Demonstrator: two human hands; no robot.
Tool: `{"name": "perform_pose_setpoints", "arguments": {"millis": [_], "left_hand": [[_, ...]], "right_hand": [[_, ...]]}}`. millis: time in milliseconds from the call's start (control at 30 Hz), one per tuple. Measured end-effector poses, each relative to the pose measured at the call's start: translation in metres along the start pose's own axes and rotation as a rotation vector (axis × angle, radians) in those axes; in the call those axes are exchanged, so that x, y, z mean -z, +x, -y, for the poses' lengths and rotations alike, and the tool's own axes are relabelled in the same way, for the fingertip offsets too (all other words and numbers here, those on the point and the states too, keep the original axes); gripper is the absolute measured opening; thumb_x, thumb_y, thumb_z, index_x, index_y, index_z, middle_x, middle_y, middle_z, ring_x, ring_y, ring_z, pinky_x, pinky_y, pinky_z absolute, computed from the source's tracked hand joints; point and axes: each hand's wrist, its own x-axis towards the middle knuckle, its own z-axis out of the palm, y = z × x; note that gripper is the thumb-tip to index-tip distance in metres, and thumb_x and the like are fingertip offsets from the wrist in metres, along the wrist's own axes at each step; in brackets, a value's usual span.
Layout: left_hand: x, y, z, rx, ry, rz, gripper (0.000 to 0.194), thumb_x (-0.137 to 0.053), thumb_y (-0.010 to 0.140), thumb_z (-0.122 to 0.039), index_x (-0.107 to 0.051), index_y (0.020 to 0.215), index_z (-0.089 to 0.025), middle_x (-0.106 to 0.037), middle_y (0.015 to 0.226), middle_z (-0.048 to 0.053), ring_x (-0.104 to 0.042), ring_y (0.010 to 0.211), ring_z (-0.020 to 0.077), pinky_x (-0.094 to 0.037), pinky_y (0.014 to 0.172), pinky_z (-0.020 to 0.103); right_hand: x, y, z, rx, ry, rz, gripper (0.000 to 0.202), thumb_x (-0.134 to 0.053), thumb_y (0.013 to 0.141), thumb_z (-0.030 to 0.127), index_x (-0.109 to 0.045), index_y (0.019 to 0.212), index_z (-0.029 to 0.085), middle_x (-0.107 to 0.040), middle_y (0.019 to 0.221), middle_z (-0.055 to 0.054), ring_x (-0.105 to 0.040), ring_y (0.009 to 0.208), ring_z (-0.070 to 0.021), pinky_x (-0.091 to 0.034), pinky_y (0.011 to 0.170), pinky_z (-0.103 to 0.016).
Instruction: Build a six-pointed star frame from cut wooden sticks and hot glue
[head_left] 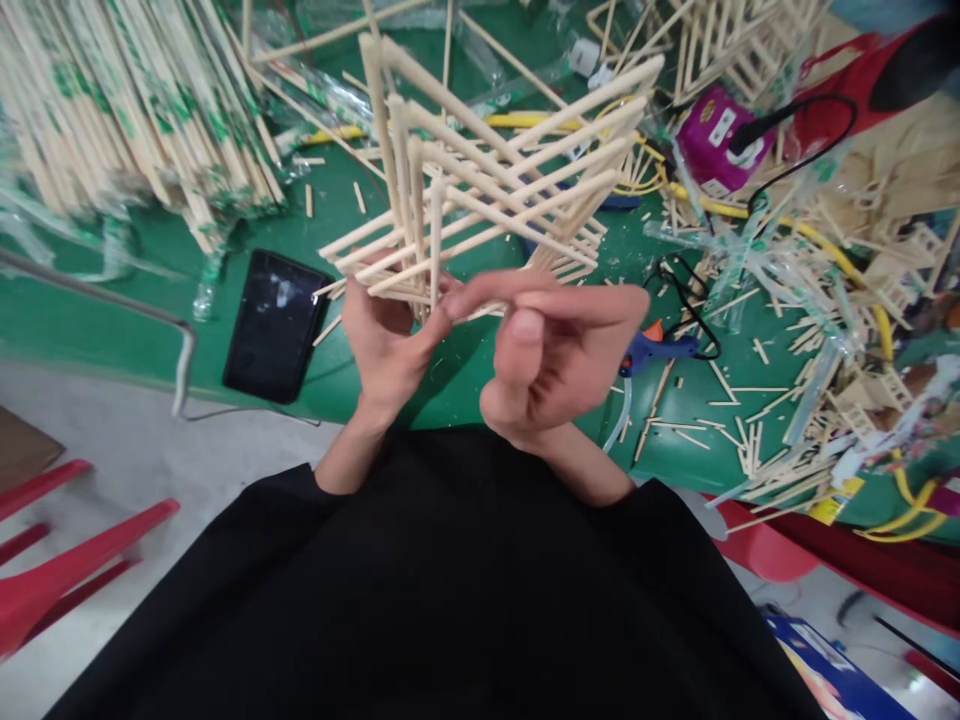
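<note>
A lattice structure of pale wooden sticks (480, 190) is raised above the green table. My left hand (390, 345) is wrapped round its lower left part, with the thumb against the sticks. My right hand (566, 345) is beside the lower edge of the structure, its index finger stretched towards my left thumb and the other fingers curled in. The right fingertip meets the sticks near the left thumb; whether it pinches something small is hidden. A blue glue gun (660, 348) lies on the table to the right of my right hand.
Bundled sticks in plastic (142, 110) fill the back left. A black phone (276, 325) lies left of my left hand. At the right are a purple power socket (724, 140), a yellow cable (821, 240) and scattered stick pieces (787, 470). Red stools (82, 575) stand at the lower left.
</note>
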Motion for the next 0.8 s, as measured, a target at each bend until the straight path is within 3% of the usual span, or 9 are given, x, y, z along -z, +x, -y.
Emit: {"name": "perform_pose_setpoints", "arguments": {"millis": [100,267,433,533,667,800], "left_hand": [[0.000,0.003,-0.003,-0.009,0.018,-0.028,0.044,-0.086,0.075,-0.050,-0.054,0.099,-0.031,-0.066,0.081,-0.005,-0.069,0.074,0.0174,-0.059,0.076,0.041],[0.006,0.011,-0.003,-0.033,0.019,-0.086,0.052,-0.087,0.073,-0.051,-0.048,0.094,-0.024,-0.066,0.077,-0.004,-0.069,0.072,0.0163,-0.059,0.072,0.038],[0.018,0.018,-0.003,-0.066,0.016,-0.113,0.046,-0.084,0.079,-0.048,-0.048,0.097,-0.025,-0.067,0.079,-0.006,-0.071,0.073,0.0154,-0.059,0.073,0.036],[0.023,0.019,-0.002,-0.057,0.018,-0.148,0.046,-0.084,0.080,-0.048,-0.048,0.099,-0.025,-0.067,0.081,-0.005,-0.072,0.077,0.0176,-0.059,0.077,0.039],[0.028,0.019,0.007,-0.017,0.011,-0.158,0.056,-0.084,0.076,-0.056,-0.044,0.100,-0.026,-0.066,0.081,-0.003,-0.073,0.088,0.0209,-0.059,0.085,0.042],[0.030,0.022,0.009,-0.003,-0.047,-0.102,0.055,-0.085,0.076,-0.055,-0.044,0.097,-0.024,-0.065,0.078,-0.004,-0.074,0.090,0.0222,-0.060,0.082,0.039]], "right_hand": [[0.004,-0.001,0.000,-0.033,-0.086,-0.009,0.013,-0.045,0.102,0.044,-0.047,0.095,0.033,-0.054,0.070,0.003,-0.053,0.052,-0.0140,-0.046,0.050,-0.033],[0.027,0.007,-0.001,-0.132,-0.105,0.132,0.008,-0.050,0.099,0.026,-0.050,0.092,0.027,-0.056,0.082,0.003,-0.056,0.059,-0.0074,-0.042,0.049,-0.024],[0.047,0.014,-0.012,-0.255,-0.250,0.242,0.009,-0.050,0.098,0.025,-0.047,0.090,0.026,-0.048,0.066,0.005,-0.051,0.053,-0.0106,-0.036,0.052,-0.028],[0.050,0.016,-0.022,-0.313,-0.357,0.297,0.004,-0.049,0.098,0.026,-0.049,0.102,0.025,-0.040,0.055,0.008,-0.042,0.046,-0.0121,-0.030,0.053,-0.030],[0.048,0.019,-0.033,-0.322,-0.392,0.453,0.026,-0.053,0.098,0.037,-0.053,0.120,0.022,-0.039,0.053,0.010,-0.033,0.045,-0.0110,-0.025,0.055,-0.029],[0.046,0.025,-0.035,-0.257,-0.342,0.707,0.025,-0.053,0.099,0.040,-0.064,0.089,0.020,-0.041,0.055,0.006,-0.035,0.049,-0.0083,-0.023,0.056,-0.028]]}}
